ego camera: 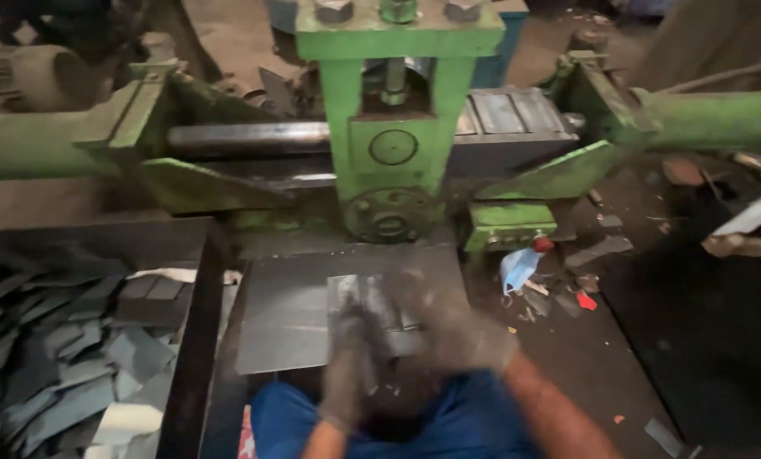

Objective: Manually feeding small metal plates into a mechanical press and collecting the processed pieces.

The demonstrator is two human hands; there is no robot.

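Observation:
Both my hands wear grey work gloves and are blurred with motion. My left hand (352, 361) and my right hand (457, 327) sit close together over a small shiny metal sheet piece (359, 293), which lies on a larger dark steel plate (287, 314) in front of a green press machine (393, 127). The blur hides whether the fingers actually grip the piece. My blue trouser legs (448, 425) show below the hands.
A dark bin (189, 340) at the left holds several cut grey metal offcuts (49, 365). A blue face mask (516, 268) and small scraps lie on the dirty floor at the right. Green machine arms extend to both sides.

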